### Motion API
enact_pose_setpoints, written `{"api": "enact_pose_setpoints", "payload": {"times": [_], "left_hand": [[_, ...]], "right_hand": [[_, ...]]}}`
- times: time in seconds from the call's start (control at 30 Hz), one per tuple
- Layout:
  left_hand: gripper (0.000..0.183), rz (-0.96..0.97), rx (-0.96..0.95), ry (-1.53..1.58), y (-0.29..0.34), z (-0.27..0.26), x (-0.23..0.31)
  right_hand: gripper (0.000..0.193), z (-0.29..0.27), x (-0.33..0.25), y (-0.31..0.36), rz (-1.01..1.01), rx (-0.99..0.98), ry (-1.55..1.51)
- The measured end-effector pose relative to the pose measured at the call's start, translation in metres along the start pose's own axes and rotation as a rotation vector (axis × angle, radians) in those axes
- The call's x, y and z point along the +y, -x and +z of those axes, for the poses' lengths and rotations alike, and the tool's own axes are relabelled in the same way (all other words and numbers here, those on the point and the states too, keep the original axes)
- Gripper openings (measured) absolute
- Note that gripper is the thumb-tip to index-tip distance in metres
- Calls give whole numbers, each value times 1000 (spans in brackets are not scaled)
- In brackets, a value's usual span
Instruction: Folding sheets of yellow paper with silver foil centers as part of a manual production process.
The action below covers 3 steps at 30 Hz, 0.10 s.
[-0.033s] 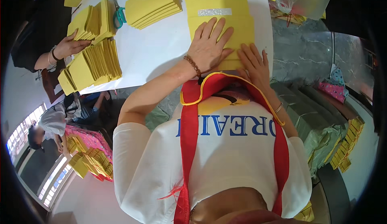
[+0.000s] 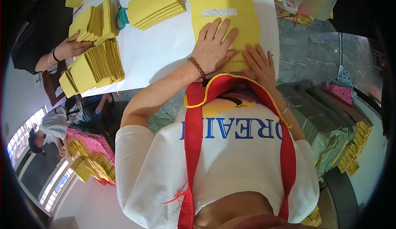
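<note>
A yellow paper envelope (image 2: 243, 22) with a shiny silvery strip (image 2: 219, 12) across its upper part lies on the white table at the near edge. My left hand (image 2: 213, 47) rests flat on it with fingers spread, just below the strip. On the lower right side of the envelope lies my right hand (image 2: 260, 64), fingers stretched out and slightly apart. Neither hand grips anything. The envelope's lowest part is hidden by my hands and the red apron (image 2: 222, 83).
Stacked yellow envelopes (image 2: 154, 6) and teal-handled scissors (image 2: 122, 18) lie to the left on the white table (image 2: 152, 49). A co-worker's hand (image 2: 72, 47) touches other yellow stacks (image 2: 97, 66). Another person works at lower left. Green-wrapped bundles (image 2: 317, 121) stand to my right.
</note>
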<state>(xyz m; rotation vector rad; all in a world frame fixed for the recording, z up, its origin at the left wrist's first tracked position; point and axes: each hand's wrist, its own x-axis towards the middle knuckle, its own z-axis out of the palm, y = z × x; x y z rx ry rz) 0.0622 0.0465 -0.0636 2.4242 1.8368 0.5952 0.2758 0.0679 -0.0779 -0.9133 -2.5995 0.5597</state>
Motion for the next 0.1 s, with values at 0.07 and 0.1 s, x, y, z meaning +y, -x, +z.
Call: {"api": "enact_pose_setpoints", "payload": {"times": [0.07, 0.1], "left_hand": [[61, 10, -9, 16, 2, -4, 0], [60, 31, -32, 57, 4, -6, -2]], "right_hand": [[54, 4, 1, 4, 3, -8, 14], [55, 4, 2, 2, 4, -16, 30]]}}
